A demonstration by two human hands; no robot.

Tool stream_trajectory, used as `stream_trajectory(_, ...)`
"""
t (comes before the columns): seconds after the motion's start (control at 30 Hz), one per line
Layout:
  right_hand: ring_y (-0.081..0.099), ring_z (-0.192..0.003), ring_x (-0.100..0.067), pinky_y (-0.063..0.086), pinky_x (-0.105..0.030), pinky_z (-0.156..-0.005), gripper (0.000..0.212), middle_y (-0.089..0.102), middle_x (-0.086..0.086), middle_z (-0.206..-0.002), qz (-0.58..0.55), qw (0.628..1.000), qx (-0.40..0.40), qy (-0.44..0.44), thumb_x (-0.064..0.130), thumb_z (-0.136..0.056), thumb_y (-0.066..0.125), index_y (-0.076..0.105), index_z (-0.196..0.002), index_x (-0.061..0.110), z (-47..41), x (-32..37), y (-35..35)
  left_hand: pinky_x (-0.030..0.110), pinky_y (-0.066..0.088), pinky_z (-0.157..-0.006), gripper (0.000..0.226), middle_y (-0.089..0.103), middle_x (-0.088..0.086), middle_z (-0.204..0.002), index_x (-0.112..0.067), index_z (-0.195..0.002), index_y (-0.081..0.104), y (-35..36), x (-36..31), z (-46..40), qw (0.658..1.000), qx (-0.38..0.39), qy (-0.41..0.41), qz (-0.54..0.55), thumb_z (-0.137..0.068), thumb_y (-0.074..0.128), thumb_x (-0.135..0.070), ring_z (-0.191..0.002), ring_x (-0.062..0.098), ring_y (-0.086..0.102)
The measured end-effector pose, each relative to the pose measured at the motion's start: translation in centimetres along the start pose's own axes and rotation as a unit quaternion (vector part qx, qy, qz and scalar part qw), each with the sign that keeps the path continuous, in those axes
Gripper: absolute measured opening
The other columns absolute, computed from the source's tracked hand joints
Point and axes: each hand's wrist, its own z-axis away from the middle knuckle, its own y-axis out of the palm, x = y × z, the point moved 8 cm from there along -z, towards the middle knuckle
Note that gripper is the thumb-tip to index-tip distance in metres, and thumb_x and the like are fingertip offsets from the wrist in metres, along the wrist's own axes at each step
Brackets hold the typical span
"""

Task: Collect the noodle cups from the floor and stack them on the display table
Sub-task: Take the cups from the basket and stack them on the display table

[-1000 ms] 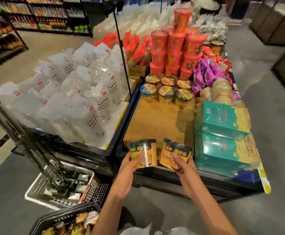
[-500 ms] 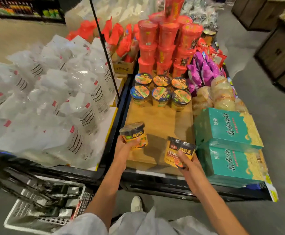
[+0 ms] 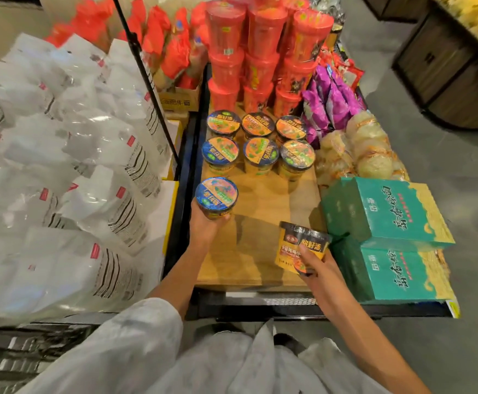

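My left hand (image 3: 205, 226) grips a blue-lidded noodle cup (image 3: 216, 196) upright at the left side of the wooden display table (image 3: 260, 228), just in front of the rows of cups. My right hand (image 3: 316, 264) holds a second yellow-and-black noodle cup (image 3: 300, 245), tilted on its side, above the table's front right part. Several noodle cups (image 3: 260, 150) stand in two rows further back on the table. Whether the left cup touches the table I cannot tell.
Red tall cups (image 3: 260, 52) are stacked behind the rows. Two green boxes (image 3: 388, 211) lie at the right, with purple packets (image 3: 331, 106) and pale round packs (image 3: 365, 149) behind. White bags (image 3: 76, 166) fill the left stand, past a black pole (image 3: 147, 78).
My left hand has carried its cup forward and turned it upright near the rows. The right hand has also moved forward over the table. The view has come closer.
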Motion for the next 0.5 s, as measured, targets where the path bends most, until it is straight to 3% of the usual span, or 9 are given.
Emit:
stream_trajectory(0.1, 0.073, -0.114, -0.017, 0.053, -0.031, -0.089, 0.058, 0.076, 0.000, -0.125, -0.007, 1.000, -0.013, 0.000, 0.033, -0.083, 0.078, 0.058, -0.136, 0.025, -0.4, 0.1, -0.2, 0.037, 0.045, -0.112, 0.100, 0.056, 0.006, -0.150, -0.017, -0.158, 0.034, 0.1, -0.3, -1.6, 1.000, 0.009, 0.008, -0.027, -0.077, 0.093, -0.012, -0.139, 0.023, 0.052)
stream_trajectory(0.33, 0.073, -0.114, -0.018, 0.053, -0.035, -0.094, 0.054, 0.077, -0.001, -0.124, -0.003, 0.999, -0.032, -0.002, 0.032, -0.085, 0.075, 0.058, -0.136, 0.024, -0.5, -0.2, -0.8, 0.039, 0.045, -0.114, 0.099, 0.056, 0.006, -0.149, -0.017, -0.156, 0.036, 0.6, -1.3, -4.1, 0.998, 0.019, 0.017, -0.053, -0.076, 0.094, -0.015, -0.140, 0.023, 0.052)
stream_trajectory(0.5, 0.072, -0.116, -0.014, 0.051, -0.033, -0.093, 0.054, 0.076, 0.001, -0.126, 0.005, 1.000, -0.025, 0.003, 0.034, -0.087, 0.075, 0.057, -0.138, 0.027, -0.4, -0.6, -0.8, 0.025, 0.043, -0.103, 0.097, 0.055, 0.000, -0.144, -0.018, -0.153, 0.039, 0.7, -1.0, -4.7, 0.998, 0.023, 0.017, -0.051, -0.073, 0.096, -0.013, -0.136, 0.016, 0.051)
